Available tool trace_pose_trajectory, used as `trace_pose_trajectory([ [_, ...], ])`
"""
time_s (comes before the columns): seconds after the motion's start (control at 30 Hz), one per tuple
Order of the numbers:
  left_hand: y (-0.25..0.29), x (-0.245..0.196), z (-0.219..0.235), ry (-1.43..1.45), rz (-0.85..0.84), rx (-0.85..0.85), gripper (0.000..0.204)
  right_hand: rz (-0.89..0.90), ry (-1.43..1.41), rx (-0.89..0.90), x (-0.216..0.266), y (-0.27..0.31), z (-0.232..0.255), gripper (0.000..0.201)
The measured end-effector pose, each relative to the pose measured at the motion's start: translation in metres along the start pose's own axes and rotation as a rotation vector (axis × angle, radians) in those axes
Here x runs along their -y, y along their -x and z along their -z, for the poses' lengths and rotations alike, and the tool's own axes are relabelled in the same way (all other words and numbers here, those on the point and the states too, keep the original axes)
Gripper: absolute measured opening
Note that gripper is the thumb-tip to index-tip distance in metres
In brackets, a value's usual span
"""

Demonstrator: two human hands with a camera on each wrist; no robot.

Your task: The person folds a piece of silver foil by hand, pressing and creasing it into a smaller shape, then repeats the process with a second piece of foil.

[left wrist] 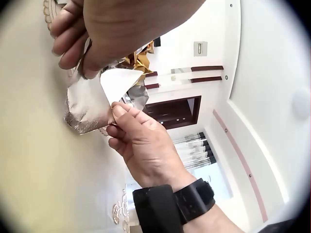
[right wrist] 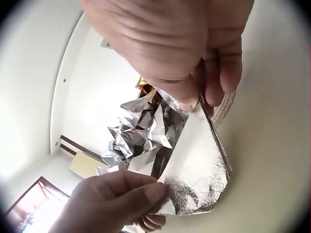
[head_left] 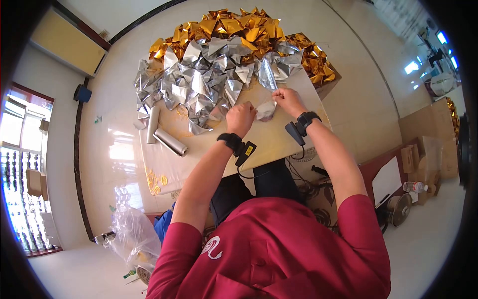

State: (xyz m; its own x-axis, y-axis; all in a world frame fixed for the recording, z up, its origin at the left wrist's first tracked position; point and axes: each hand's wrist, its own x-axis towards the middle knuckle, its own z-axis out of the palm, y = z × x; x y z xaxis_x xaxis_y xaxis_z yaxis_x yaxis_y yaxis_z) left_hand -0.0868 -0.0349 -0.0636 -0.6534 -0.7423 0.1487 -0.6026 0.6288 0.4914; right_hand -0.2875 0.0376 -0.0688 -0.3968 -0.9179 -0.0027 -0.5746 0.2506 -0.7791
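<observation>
Between my two hands a partly folded sheet of silver foil paper is held just above the table. My left hand pinches one side of it, thumb on top, as the right wrist view shows. On the other side my right hand pinches a corner between thumb and fingers. In the left wrist view the foil paper has a white flap turned up beside the right fingertips. Its face looks shiny and slightly crinkled in the right wrist view. Beyond the hands lies a heap of folded silver foil pieces.
Gold folded foil pieces are piled behind the silver ones, with more in a box at the right. Two silver rolls lie at the table's left. A cream cloth covers the table. A plastic bottle is off to the right.
</observation>
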Motion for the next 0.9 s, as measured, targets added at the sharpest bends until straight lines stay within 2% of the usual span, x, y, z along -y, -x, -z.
trace_pose_trajectory([
  [0.1, 0.004, 0.006, -0.008, -0.001, 0.009, 0.016, 0.018, -0.072, -0.136, 0.111, -0.008, -0.004, -0.003, 0.023],
  [0.2, 0.011, 0.007, -0.012, -0.010, -0.014, -0.028, 0.017, -0.311, -0.441, 0.246, -0.007, -0.006, 0.014, 0.027],
  [0.3, 0.013, 0.002, -0.012, -0.052, -0.052, -0.096, 0.017, -0.323, -0.649, 0.369, -0.018, -0.004, 0.023, 0.029],
  [0.4, 0.017, -0.004, -0.012, -0.094, -0.078, -0.125, 0.016, -0.266, -0.692, 0.421, -0.022, 0.001, 0.025, 0.031],
  [0.53, 0.020, -0.015, -0.001, -0.149, -0.140, -0.158, 0.017, -0.244, -0.708, 0.369, -0.011, 0.011, 0.025, 0.029],
  [0.63, 0.018, -0.018, 0.001, -0.246, -0.277, -0.250, 0.013, -0.233, -0.637, 0.318, -0.004, 0.013, 0.022, 0.025],
  [0.73, 0.018, -0.023, -0.008, -0.160, -0.303, -0.150, 0.011, -0.238, -0.559, 0.263, -0.002, 0.013, 0.017, 0.021],
  [0.83, 0.017, -0.034, -0.017, 0.061, -0.186, -0.059, 0.017, -0.242, -0.493, 0.215, -0.002, 0.014, 0.013, 0.019],
  [0.9, 0.016, -0.043, -0.014, 0.030, -0.179, -0.036, 0.018, -0.243, -0.476, 0.199, -0.005, 0.014, 0.009, 0.020],
])
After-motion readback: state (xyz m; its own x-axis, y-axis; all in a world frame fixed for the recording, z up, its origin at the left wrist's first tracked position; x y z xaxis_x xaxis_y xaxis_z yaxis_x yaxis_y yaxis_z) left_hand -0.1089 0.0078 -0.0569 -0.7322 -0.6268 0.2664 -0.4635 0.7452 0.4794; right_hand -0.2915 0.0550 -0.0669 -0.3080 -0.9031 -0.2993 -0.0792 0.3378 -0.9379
